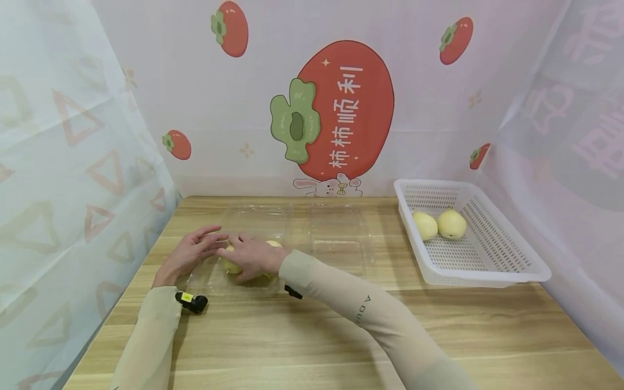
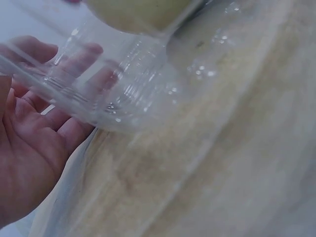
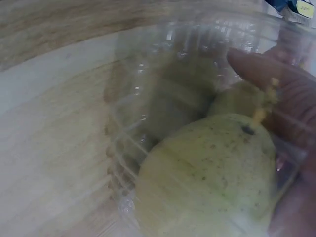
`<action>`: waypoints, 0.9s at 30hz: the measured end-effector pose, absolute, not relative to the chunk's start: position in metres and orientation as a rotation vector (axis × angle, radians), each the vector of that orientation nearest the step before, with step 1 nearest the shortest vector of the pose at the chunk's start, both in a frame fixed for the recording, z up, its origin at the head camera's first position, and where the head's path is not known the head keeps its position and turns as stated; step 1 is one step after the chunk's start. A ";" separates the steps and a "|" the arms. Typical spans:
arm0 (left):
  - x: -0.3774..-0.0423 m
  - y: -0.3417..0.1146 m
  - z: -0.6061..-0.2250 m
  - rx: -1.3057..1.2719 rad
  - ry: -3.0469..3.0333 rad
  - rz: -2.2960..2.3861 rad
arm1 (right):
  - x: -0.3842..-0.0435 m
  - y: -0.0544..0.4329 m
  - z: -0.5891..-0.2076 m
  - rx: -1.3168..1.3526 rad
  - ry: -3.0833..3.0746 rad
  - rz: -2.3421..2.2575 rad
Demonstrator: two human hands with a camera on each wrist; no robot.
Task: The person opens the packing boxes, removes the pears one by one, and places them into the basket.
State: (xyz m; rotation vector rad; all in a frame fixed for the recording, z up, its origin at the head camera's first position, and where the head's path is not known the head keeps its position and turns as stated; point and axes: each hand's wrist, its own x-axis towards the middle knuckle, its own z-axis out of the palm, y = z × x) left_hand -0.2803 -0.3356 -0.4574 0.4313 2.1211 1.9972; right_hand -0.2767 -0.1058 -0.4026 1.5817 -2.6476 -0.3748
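A clear plastic clamshell box lies at the left of the table with its lid folded open to the back. Inside it sit yellow pears; one pear shows under my right hand, and another pear peeks out past its back. The right hand reaches down into the box, thumb and fingers curled about the left pear. The right wrist view has a speckled pear with a stem close up through the clear wall. Beside the box's left wall is my left hand, fingers extended along the plastic.
A second clear box, also opened, lies right of the first. Farther right stands a white perforated basket holding two pears. Printed cloth hangs behind the wooden table and along both sides.
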 end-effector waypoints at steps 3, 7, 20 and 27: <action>-0.280 -0.336 -0.457 0.424 2.123 1.984 | -0.275 -0.107 -0.406 1.560 -2.643 -0.439; -0.280 -0.336 -0.457 0.433 2.119 1.978 | -0.274 -0.108 -0.408 1.528 -2.618 -0.452; -0.280 -0.335 -0.455 0.381 2.142 1.972 | -0.274 -0.107 -0.401 1.615 -2.574 -0.270; -0.279 -0.334 -0.455 0.356 2.163 1.973 | -0.275 -0.105 -0.388 1.614 -2.583 -0.233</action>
